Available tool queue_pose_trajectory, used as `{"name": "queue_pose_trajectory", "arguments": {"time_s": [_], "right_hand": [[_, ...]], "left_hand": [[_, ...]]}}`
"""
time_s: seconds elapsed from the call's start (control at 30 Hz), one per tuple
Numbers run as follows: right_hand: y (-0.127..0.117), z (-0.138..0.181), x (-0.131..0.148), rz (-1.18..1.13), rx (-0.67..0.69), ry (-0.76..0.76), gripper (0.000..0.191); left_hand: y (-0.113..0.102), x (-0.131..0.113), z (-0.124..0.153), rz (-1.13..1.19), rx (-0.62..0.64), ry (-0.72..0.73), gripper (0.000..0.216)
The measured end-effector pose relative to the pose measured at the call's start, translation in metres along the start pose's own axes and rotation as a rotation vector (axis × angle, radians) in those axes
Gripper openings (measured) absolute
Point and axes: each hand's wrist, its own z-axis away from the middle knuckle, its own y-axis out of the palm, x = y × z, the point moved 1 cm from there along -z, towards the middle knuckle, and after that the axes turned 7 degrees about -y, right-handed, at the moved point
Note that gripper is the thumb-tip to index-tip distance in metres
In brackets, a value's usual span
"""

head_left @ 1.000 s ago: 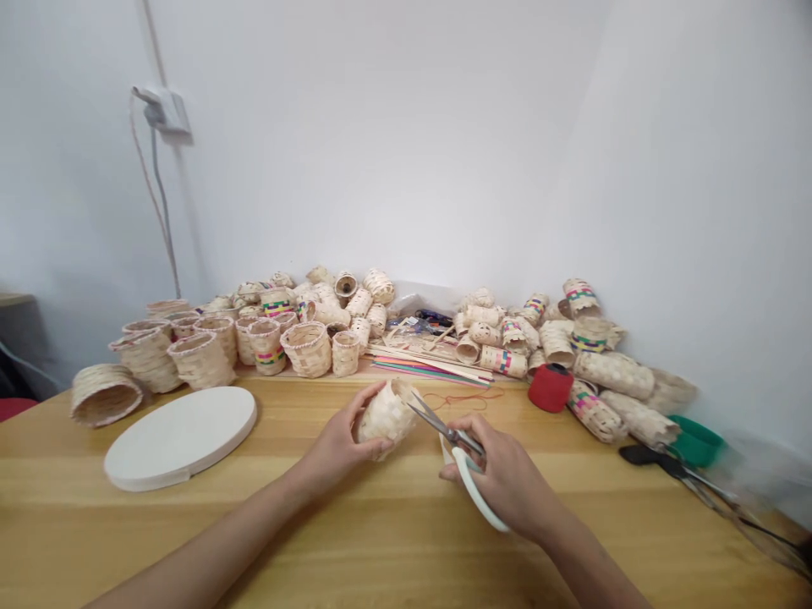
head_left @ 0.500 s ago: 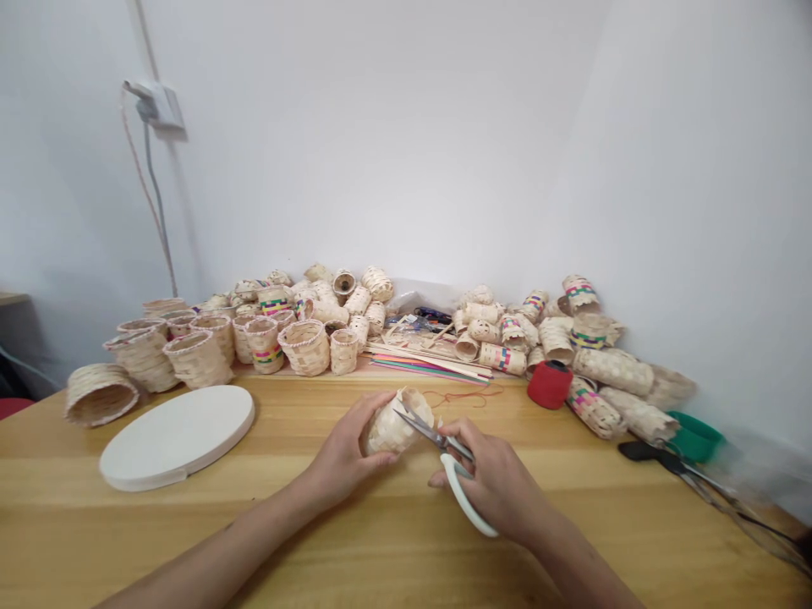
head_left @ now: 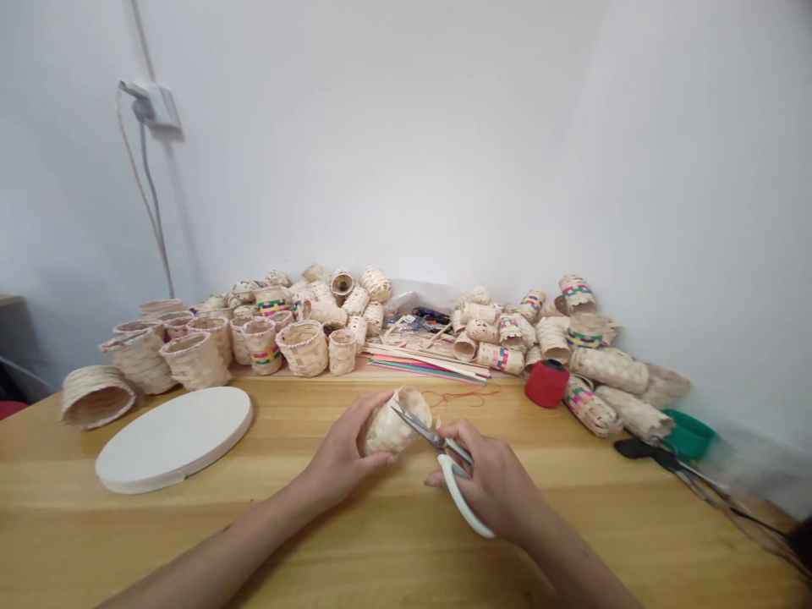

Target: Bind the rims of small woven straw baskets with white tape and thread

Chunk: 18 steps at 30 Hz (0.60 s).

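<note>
A small pale woven basket (head_left: 388,428) lies tilted in my left hand (head_left: 348,444), its open mouth turned to the right. The fingers wrap its far side and the thumb presses the near side. My right hand (head_left: 498,478) grips white-handled scissors (head_left: 462,499), with the fingers around the handles. The blades point up and left, across the basket's ragged rim. Whether a strip sits between the blades is too small to tell. A thin red thread (head_left: 460,394) lies on the table just beyond the basket.
Finished-looking baskets (head_left: 303,347) stand at the back left, with more basket bodies (head_left: 609,370) piled right. A white round board (head_left: 174,436) lies left. Coloured strips (head_left: 425,365), a red thread spool (head_left: 546,383), a green bowl (head_left: 690,434) and a black-handled tool (head_left: 644,451) are also on the table.
The whole view has shifted very slightly. My hands, the basket and the scissors keep almost the same pose relative to each other.
</note>
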Motion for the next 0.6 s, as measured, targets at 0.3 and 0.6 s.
{"name": "queue_pose_trajectory", "arguments": {"time_s": [0.3,0.6], "right_hand": [[-0.006,-0.004,-0.022,-0.441,-0.412,0.172,0.04],[-0.007,-0.012,-0.031,-1.073,-0.431,0.321,0.062]], "left_hand": [[0.002,0.007,-0.001,0.598,0.208,-0.156,0.082],[0.003,-0.011,0.006,1.076,0.511,-0.314,0.074]]}}
